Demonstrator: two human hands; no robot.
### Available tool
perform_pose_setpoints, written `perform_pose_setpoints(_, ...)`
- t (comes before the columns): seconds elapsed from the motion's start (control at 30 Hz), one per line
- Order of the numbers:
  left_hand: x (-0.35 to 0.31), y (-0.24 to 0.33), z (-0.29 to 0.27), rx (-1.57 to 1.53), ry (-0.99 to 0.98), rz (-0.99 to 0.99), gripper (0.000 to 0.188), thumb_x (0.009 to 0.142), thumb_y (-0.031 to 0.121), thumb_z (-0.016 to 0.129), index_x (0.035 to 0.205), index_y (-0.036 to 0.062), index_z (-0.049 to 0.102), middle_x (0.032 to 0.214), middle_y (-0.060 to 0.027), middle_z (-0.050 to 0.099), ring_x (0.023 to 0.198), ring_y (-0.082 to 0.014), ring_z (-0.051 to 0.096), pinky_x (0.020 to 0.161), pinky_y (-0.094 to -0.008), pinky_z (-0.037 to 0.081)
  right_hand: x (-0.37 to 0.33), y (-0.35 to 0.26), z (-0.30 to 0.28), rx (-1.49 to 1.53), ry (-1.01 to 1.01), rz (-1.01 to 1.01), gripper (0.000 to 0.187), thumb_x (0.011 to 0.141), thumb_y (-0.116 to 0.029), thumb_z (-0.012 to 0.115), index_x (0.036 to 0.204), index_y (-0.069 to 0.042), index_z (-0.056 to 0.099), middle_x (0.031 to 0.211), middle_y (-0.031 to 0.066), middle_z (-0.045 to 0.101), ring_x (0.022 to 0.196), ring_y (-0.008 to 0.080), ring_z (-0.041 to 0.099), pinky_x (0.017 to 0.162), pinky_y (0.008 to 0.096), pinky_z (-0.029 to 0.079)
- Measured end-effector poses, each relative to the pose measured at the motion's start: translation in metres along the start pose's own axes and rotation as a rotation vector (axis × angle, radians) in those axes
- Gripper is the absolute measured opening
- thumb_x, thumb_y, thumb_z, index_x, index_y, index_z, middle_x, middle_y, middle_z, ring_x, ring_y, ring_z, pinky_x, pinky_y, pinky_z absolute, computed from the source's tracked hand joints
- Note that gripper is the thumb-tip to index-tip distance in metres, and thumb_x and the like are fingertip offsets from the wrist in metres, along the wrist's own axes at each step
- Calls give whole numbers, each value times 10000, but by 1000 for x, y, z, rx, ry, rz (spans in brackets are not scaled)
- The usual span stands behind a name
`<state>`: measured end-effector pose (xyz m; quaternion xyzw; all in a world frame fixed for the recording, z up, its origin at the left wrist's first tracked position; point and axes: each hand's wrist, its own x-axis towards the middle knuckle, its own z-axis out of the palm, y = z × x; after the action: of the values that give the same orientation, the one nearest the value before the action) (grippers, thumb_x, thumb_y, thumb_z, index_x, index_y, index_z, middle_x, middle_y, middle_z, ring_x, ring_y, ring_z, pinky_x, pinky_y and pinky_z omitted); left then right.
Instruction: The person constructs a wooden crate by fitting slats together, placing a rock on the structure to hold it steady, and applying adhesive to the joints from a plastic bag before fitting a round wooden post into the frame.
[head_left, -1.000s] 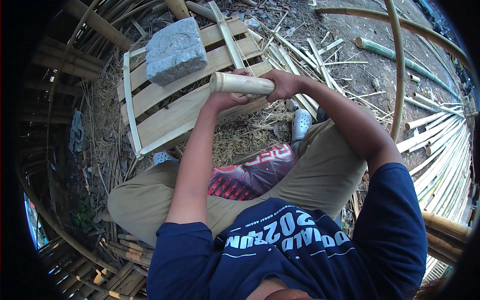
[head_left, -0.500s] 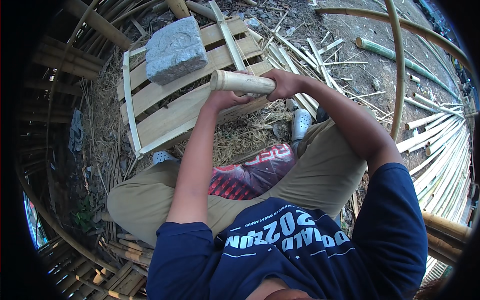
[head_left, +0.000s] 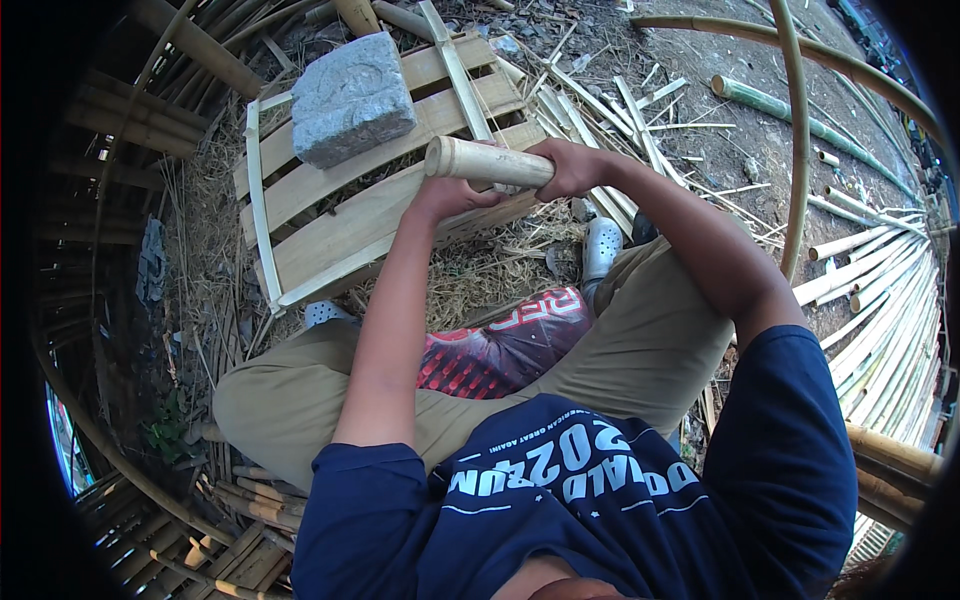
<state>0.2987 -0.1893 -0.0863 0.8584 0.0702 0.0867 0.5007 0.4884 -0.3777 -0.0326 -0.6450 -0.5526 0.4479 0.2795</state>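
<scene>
My right hand [head_left: 570, 168] is closed round one end of a short, thick bamboo length [head_left: 490, 163], whose free end points left. Just under that bamboo is my left hand [head_left: 450, 197], with its fingers curled; the bamboo covers part of them, and what they grip is hidden. Both hands are over the near right edge of a slatted bamboo panel [head_left: 340, 238], framed with thin pale strips. A rough grey stone block [head_left: 353, 100] rests on the panel's far left part.
Split bamboo strips [head_left: 640, 125] lie scattered to the right of the panel. A green bamboo pole [head_left: 800, 125] lies on the dirt, near a curved upright pole [head_left: 797, 150]. A fanned stack of bamboo poles [head_left: 890, 300] is at the right. Dry straw [head_left: 480, 265] covers the ground before me.
The bamboo length in my right hand has shifted very slightly to the right and down. My left hand, the panel and the stone block look the same.
</scene>
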Motion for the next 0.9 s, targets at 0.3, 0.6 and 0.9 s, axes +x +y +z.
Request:
perform_pose_setpoints(0.3, 1, -8, 1, -7, -4, 1, 830, 706, 201, 916, 1445, 59, 565, 1401, -82, 646, 1298, -203, 621, 1155, -357, 474, -4, -8, -1, 22, -19, 16, 454, 730, -104, 791, 1158, 14, 697, 830, 22, 691, 694, 100, 625, 603, 300, 510)
perform_pose_setpoints(0.6, 0, -10, 2, 3, 14, 6, 822, 701, 209, 926, 1433, 64, 581, 1411, -75, 639, 1307, -207, 614, 1153, -364, 479, -10, -15, -2, -13, -39, 86, 504, 710, -153, 770, 1179, 16, 697, 876, 68, 715, 748, 160, 664, 677, 332, 530)
perform_pose_setpoints(0.9, 6, -9, 4, 40, 43, 109, 680, 682, 244, 934, 1292, 58, 699, 1315, -101, 700, 1292, -243, 623, 1140, -386, 484, -6, -2, 1, 48, 6, 0, 498, 728, -107, 783, 1199, 17, 681, 818, 24, 682, 679, 113, 637, 594, 299, 520)
